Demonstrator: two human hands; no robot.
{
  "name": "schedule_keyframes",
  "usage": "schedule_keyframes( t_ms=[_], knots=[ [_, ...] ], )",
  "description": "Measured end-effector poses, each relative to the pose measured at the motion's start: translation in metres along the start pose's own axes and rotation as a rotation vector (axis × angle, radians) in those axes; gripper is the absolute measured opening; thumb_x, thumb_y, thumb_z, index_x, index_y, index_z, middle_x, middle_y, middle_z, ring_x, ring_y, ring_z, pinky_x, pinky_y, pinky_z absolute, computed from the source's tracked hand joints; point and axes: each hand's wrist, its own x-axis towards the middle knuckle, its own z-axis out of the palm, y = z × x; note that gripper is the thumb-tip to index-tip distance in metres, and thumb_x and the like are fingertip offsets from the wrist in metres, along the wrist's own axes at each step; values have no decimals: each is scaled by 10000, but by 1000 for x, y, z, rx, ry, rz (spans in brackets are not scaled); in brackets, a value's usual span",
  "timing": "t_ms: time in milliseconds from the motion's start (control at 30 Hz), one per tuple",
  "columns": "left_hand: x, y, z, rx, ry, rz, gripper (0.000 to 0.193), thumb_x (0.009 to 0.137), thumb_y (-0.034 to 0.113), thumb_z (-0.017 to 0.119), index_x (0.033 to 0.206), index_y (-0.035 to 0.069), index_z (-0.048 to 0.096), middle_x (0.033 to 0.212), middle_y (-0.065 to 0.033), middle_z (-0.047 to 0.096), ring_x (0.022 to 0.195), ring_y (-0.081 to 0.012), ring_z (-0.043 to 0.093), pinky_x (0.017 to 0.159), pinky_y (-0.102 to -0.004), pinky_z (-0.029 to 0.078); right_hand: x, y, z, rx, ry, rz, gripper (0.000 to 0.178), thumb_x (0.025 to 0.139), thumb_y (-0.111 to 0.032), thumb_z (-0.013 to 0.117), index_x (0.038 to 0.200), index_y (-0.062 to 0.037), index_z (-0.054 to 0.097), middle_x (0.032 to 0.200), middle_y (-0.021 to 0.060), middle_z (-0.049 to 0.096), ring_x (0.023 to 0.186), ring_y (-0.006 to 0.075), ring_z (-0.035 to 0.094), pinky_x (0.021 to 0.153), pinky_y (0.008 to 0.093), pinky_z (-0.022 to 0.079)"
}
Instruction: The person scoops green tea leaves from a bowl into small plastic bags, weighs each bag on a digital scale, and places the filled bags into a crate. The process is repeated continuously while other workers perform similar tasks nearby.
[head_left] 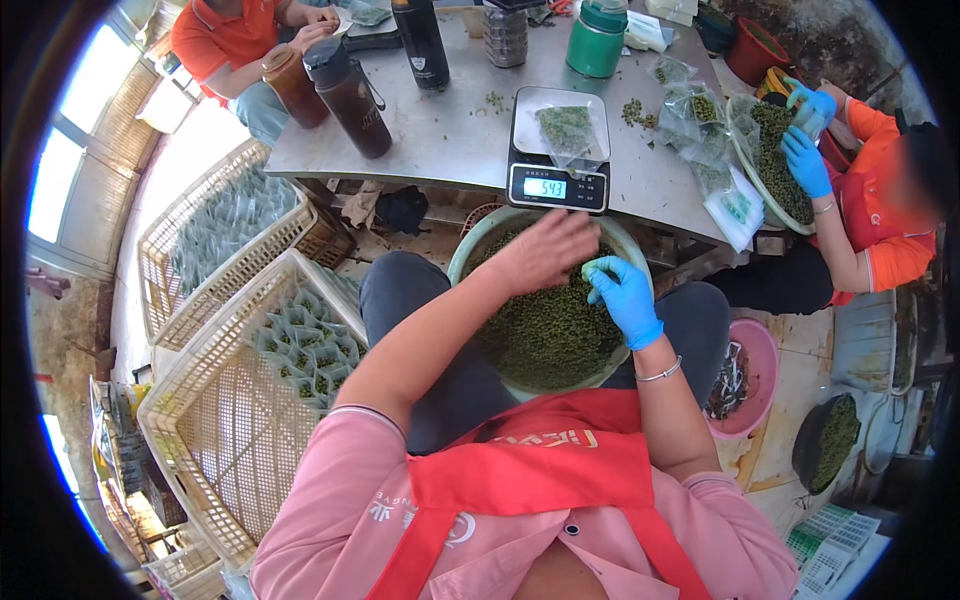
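Observation:
My bare left hand is over the far part of a pale green basin, just below the scale, its fingers stretched out and nothing visible in them. The basin sits between my knees, full of small round green berries. My right hand, in a blue glove, hangs above the basin's right side with its fingertips drawn together; what they hold, if anything, cannot be made out. A digital scale stands at the table's near edge. On its pan lies a clear bag partly filled with green berries.
The metal table carries bottles, a green flask and filled bags. Crates of bags stand at left. A co-worker in blue gloves handles a tray at right; another person sits at far left. A pink basin is on the floor.

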Motion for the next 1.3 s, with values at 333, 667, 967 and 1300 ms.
schedule_keyframes(
  t_ms=[333,667,967,1300],
  knots=[
    [-71,-25,-32,-260,338,-522,223,813,192,625,1012,94,636,788,-94,666,713,-243,652,703,-346,513,17,-20,16,-527,74,-380,425,793,-137,663,1207,-95,575,803,124,629,654,237,595,651,336,493],
    [-75,-20,-35,-498,418,-1051,269,848,199,638,1087,76,626,906,-110,699,824,-216,692,734,-310,534,121,-56,19,-860,43,-171,505,813,-245,604,1299,-179,482,888,183,659,831,339,640,735,446,499],
    [-73,-24,-33,-497,429,-1054,269,848,217,635,1088,97,627,925,-91,698,783,-211,689,705,-310,531,101,-52,22,-615,103,-111,533,803,-236,597,1324,-223,487,797,160,656,753,323,640,716,407,504],
    [-79,-22,-36,-520,424,-1025,244,836,168,628,1067,88,626,926,-77,699,794,-202,692,712,-300,532,80,-36,15,-227,40,6,100,829,-126,618,885,-45,606,724,78,636,582,145,588,528,264,472]
  ],
)
